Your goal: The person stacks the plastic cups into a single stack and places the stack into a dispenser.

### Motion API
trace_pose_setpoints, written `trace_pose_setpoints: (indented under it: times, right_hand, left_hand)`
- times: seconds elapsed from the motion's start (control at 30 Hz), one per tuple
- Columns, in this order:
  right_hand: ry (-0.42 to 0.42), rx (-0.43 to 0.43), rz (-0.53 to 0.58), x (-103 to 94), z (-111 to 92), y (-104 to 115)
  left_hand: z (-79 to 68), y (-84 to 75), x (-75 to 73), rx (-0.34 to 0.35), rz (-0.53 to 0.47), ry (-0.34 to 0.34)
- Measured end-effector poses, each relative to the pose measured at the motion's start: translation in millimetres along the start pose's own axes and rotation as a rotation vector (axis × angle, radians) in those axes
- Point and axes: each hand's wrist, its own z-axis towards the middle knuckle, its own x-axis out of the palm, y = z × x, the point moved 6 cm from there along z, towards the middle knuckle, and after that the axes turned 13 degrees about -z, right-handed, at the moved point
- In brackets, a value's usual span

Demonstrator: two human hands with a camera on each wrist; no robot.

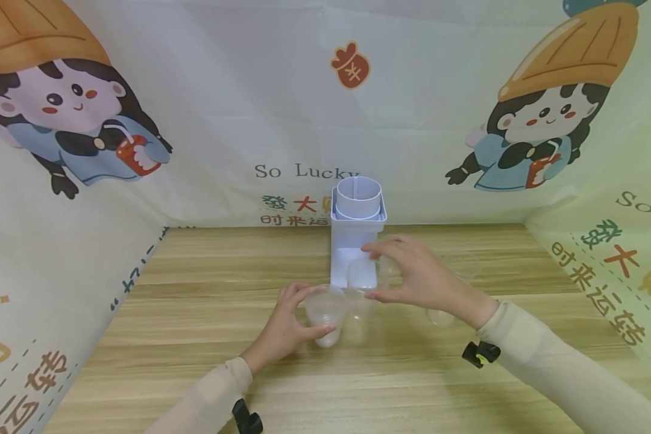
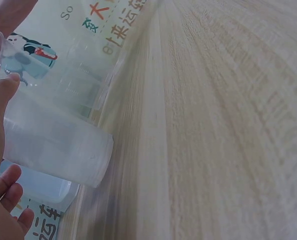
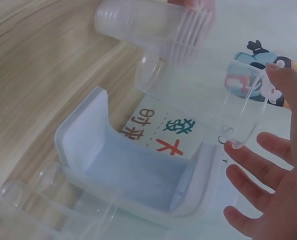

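In the head view my left hand (image 1: 282,328) grips a nested stack of clear plastic cups (image 1: 324,316), thumb on the near side and fingers behind. The left wrist view shows the stack's frosted walls (image 2: 53,137), its base near the tabletop. My right hand (image 1: 420,274) pinches the rim of a single clear plastic cup (image 3: 203,95) between thumb and forefinger, the other fingers spread. This cup is beside the stack, in front of the pale lavender holder (image 1: 347,238). An upright round tube (image 1: 358,208) sits in the holder's top.
More clear cups (image 1: 441,316) stand to the right, partly behind my right hand; the right wrist view shows them beside the holder. The wooden tabletop (image 1: 195,337) is bounded by a printed cloth backdrop (image 1: 222,108) behind and at both sides.
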Motion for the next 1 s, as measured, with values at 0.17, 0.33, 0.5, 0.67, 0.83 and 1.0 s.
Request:
trace_pose_setpoints:
  times: [0.17, 0.33, 0.5, 0.67, 0.83, 1.0]
  right_hand:
    - [-0.038, -0.002, 0.015, -7.9, 3.4, -0.6]
    - [-0.079, -0.022, 0.002, -16.0, 6.1, -0.2]
    - [-0.08, -0.016, -0.006, -20.0, 7.9, -0.6]
    - [-0.076, -0.002, 0.001, -23.1, 9.9, 0.0]
    - [-0.068, 0.014, 0.023, -25.6, 12.5, 2.2]
    - [-0.07, 0.003, 0.047, -24.7, 16.1, 7.0]
  left_hand:
    - [0.1, 0.1, -0.4, 0.005, -0.001, -0.002]
    - [-0.5, 0.1, -0.9, 0.003, -0.001, -0.001]
    - [-2.3, 0.4, -1.0, -0.002, -0.009, 0.003]
    - [-2.5, 0.1, -0.6, 0.003, -0.013, 0.008]
    - [-1.8, -1.1, -0.7, 0.029, -0.007, 0.003]
    - [-1.9, -1.2, -1.0, 0.047, 0.002, -0.002]
